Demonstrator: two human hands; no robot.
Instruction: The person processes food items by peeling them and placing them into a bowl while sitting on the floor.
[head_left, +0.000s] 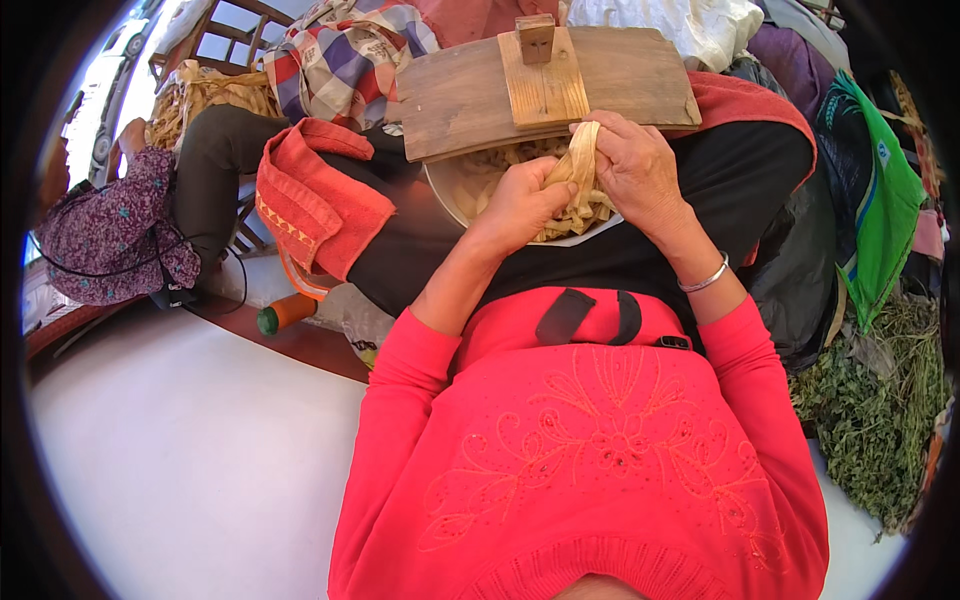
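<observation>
My left hand and my right hand meet in front of the wooden board. Between them they grip a looped pale-yellow strip, which looks like dried plant fibre or husk. The left fingers pinch its lower part, while the right fingers hold near its top bend. Below lies a white basin in my lap, holding several more folded pale strips. Over the basin's far side rests the wooden board, with a lighter plank and a small upright wooden block on it. My fingertips partly hide the strip.
A red towel drapes over my left knee. At the left, another person in a patterned sleeve sits by a heap of similar strips. To the right are a black plastic bag, a green sack and dried leafy stems.
</observation>
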